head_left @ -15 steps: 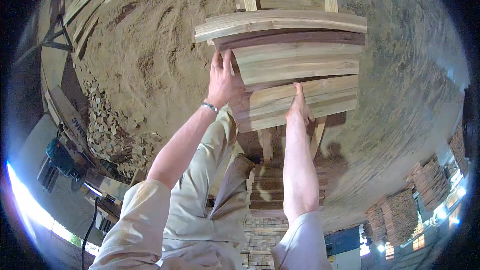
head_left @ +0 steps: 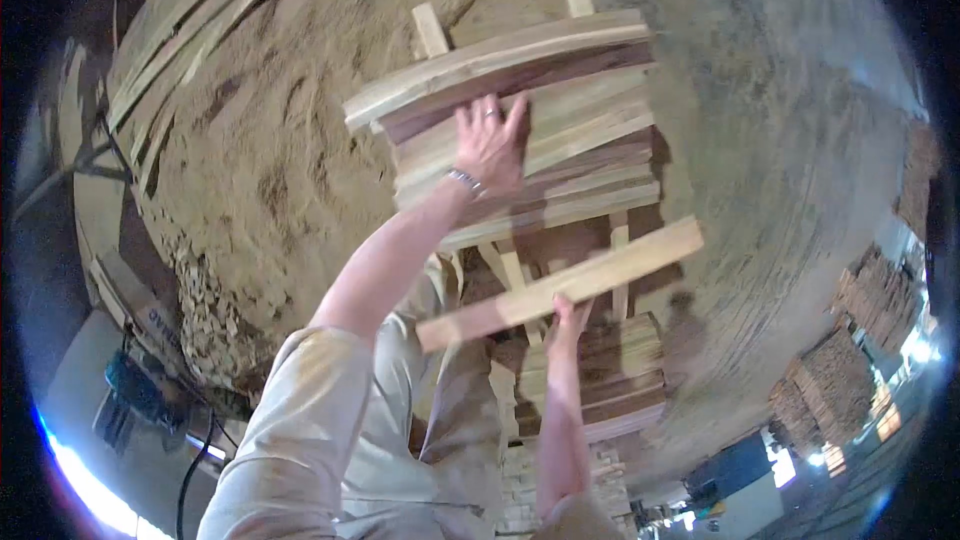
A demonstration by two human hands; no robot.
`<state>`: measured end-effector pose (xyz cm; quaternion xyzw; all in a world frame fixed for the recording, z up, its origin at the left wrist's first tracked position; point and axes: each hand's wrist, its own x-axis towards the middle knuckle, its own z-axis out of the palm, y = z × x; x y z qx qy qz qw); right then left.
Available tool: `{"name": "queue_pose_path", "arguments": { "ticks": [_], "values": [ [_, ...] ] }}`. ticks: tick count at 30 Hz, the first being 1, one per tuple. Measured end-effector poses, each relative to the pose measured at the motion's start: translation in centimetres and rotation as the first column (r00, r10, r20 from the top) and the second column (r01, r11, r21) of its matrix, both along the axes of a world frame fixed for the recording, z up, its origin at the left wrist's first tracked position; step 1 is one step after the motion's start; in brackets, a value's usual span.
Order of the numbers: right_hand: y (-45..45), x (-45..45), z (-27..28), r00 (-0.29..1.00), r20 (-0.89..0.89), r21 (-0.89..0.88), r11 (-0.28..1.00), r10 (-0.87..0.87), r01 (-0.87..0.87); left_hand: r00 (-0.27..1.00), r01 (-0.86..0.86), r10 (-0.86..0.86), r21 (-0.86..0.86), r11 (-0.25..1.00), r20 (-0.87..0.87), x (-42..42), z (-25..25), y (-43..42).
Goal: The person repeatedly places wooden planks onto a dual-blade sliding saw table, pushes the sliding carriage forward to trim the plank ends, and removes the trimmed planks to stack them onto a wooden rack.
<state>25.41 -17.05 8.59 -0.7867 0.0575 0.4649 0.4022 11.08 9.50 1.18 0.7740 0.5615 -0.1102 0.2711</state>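
Note:
In the head view a loose wooden board (head_left: pixel 630 267) is gripped near its middle by my right hand (head_left: pixel 565 325), thumb on top. It is tilted, its right end higher, and hangs apart from the stack. My left hand (head_left: pixel 490 150), with a ring and a bracelet, lies with fingers spread on a stack of wooden boards (head_left: pixel 590 105). At the far side of this stack lies a thicker pale board (head_left: pixel 500 62). Two wooden battens stick out beyond it, one of them a short pale batten (head_left: pixel 430 30).
Below the held board is another pile of boards (head_left: pixel 620 365). Sandy sawdust (head_left: pixel 270 130) covers the floor, with long wood strips (head_left: pixel 200 30) at upper left. A heap of wood offcuts (head_left: pixel 215 315) lies at left. Stacked wood (head_left: pixel 825 390) stands far right.
My right hand has lifted one board off the near side of the stack and drawn it toward me. My left hand has moved from the stack's left edge onto its top.

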Motion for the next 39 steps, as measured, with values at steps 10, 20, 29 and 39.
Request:
{"name": "queue_pose_path", "arguments": {
  "ticks": [10, 20, 29, 39],
  "values": [
    [-12.2, 3.8, 16.3, 0.984, 0.174, 0.365, 0.926, 0.031, -0.094, 0.728, -0.241, 0.643, -0.79, 0.563, 0.236, -24.1, 15.4, -21.9],
    [-17.9, 4.6, 30.9, 0.871, 0.482, 0.663, 0.612, 0.092, -0.431, 0.08, -0.495, 0.914, -0.78, 0.382, 0.397, -32.6, 42.9, -46.8],
    [-19.8, -4.9, 42.3, 0.792, 0.185, 0.9, 0.222, 0.582, -0.374, -0.267, -0.707, 0.7, -0.628, 0.325, 0.663, -28.7, 53.4, -70.9],
    [-24.6, -22.8, 44.5, 0.344, 0.546, 0.815, -0.389, 0.764, -0.43, -0.381, -0.845, 0.532, -0.518, 0.132, 0.756, -27.8, 57.1, -84.8]
  ]
}}
